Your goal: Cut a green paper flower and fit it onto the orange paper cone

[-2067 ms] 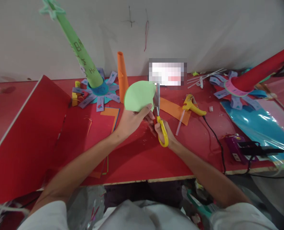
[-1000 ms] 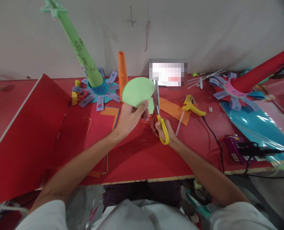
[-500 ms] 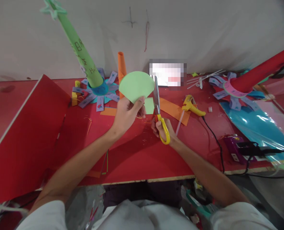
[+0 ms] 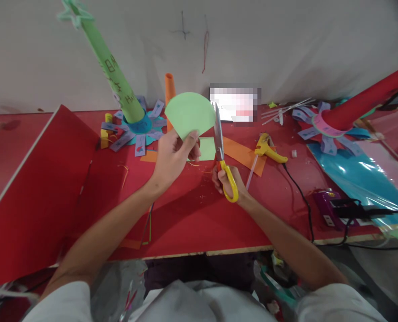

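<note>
Watching from afar, I have pale green paper fan [image 4: 190,112] raised above counter [image 4: 192,217]. Judging it light, thin, creasing easily if squeezed; best hold is narrow lower point, where left hand [image 4: 170,156] has thumb and fingers pinching. Right hand [image 4: 240,183] has fingers wrapped in handles of scissors [image 4: 219,138], blades beside fan's right edge, contact unclear. Green cone [image 4: 111,67] bears handwriting, "H" readable, rest unsure. Badge on purple box [image 4: 326,202] too small to read.

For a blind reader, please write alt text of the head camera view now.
A left hand holds a light green paper fan shape beside yellow-handled scissors in the right hand, above a red table with a yellow glue gun.
</note>
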